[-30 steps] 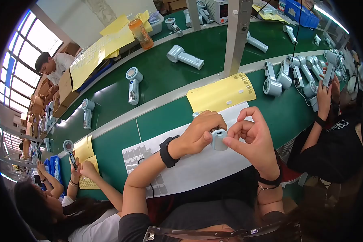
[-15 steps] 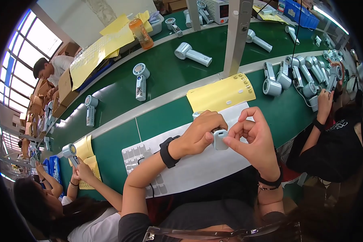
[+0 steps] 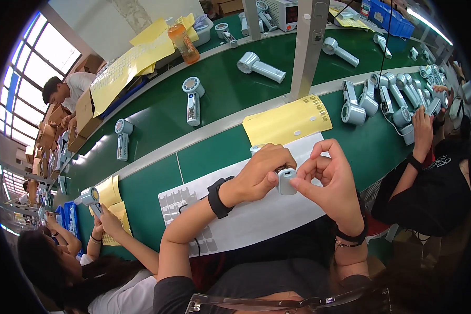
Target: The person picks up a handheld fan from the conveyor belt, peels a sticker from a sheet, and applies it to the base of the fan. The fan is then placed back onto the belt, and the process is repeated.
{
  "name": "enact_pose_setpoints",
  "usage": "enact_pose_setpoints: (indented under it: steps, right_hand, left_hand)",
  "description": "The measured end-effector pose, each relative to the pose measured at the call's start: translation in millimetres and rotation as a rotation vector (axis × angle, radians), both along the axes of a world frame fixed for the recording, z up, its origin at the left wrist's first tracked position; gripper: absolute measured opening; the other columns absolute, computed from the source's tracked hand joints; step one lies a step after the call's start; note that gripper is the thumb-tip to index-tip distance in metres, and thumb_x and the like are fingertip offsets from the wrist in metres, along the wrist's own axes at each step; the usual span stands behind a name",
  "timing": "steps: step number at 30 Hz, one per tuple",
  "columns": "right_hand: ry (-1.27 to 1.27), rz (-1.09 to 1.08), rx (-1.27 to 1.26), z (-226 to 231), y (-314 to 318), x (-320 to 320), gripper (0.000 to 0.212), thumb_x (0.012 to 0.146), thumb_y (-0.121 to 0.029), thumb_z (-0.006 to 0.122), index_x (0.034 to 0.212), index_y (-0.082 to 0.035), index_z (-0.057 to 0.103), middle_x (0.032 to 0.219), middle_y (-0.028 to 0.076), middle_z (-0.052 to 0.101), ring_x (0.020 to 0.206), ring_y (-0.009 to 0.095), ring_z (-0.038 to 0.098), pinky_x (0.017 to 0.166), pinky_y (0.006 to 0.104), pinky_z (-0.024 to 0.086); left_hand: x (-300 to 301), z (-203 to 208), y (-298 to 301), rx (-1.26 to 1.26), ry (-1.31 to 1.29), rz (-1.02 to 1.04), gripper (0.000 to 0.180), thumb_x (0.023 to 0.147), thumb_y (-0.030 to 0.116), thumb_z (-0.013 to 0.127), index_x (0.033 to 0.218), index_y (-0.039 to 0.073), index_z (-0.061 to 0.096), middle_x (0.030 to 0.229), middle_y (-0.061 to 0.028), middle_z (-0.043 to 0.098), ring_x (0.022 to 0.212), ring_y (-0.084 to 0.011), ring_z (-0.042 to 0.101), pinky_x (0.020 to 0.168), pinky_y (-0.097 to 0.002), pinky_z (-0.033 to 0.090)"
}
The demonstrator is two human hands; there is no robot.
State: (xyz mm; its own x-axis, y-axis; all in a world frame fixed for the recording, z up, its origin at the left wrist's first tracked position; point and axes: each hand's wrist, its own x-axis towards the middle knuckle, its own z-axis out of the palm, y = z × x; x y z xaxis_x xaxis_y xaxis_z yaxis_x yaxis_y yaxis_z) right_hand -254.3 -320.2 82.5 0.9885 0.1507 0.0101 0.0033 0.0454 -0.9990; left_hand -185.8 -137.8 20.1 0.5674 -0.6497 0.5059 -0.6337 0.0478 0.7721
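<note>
My left hand (image 3: pixel 267 170) is closed around a pale blue handheld fan (image 3: pixel 287 183), whose handle end, with a small dark slot, points toward me. Part of its round head (image 3: pixel 255 149) peeks out beyond my knuckles; most of the body is hidden by the hand. Right beside the handle end, my right hand (image 3: pixel 327 183) has its thumb and forefinger pinched together at the fan's edge. Whatever sits between those fingertips is too small or hidden to make out. Below both hands lies a white backing sheet (image 3: pixel 267 225) with grey stickers (image 3: pixel 177 198) at its left end.
A yellow sticker sheet (image 3: pixel 288 123) lies just beyond my hands. Several fans, one of them a pale blue fan (image 3: pixel 260 67), ride on the green conveyor (image 3: pixel 157 104). More fans (image 3: pixel 353 110) crowd the right, by a co-worker's hand (image 3: pixel 423 131). A metal post (image 3: pixel 304 52) rises behind.
The fans on the conveyor have shifted to the right. The right-hand co-worker's fan has been lowered toward the other fans. My hands and the fan in them look almost unmoved.
</note>
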Motion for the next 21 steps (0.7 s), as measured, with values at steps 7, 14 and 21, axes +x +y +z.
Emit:
enact_pose_setpoints:
  steps: [7,14,21]
  right_hand:
    - [-0.033,-0.057,-0.055,4.2,3.9,-2.2,0.043,0.077,0.004,0.074,0.103,-0.005,0.040,0.077,0.005,0.063,0.069,0.007,0.056,0.067,0.0208,0.045]
    - [-0.066,-0.112,-0.309,19.1,5.1,-10.9,0.041,0.077,0.003,0.075,0.100,-0.005,0.042,0.075,0.003,0.061,0.068,0.005,0.055,0.063,0.0180,0.044]
    - [0.164,0.352,-0.121,-20.3,-28.8,17.2,0.040,0.076,-0.002,0.080,0.101,-0.007,0.050,0.084,-0.002,0.057,0.071,0.004,0.053,0.063,0.0171,0.042]
  left_hand:
    - [0.0,-0.9,-2.4,-0.018,0.014,0.015,0.073,0.095,0.068,0.021,0.090,0.004,0.057,0.079,-0.0091,0.055,0.074,-0.0266,0.052,0.074,-0.0357,0.036]
    - [-5.5,10.4,-2.2,0.131,-0.167,0.052,0.039,0.080,0.041,0.066,0.088,0.003,0.058,0.084,-0.0073,0.058,0.075,-0.0258,0.054,0.073,-0.0354,0.039]
    - [-9.4,17.2,-1.3,0.201,-0.332,-0.007,0.024,0.072,0.028,0.070,0.079,0.009,0.058,0.078,-0.0054,0.054,0.073,-0.0243,0.053,0.080,-0.0388,0.036]
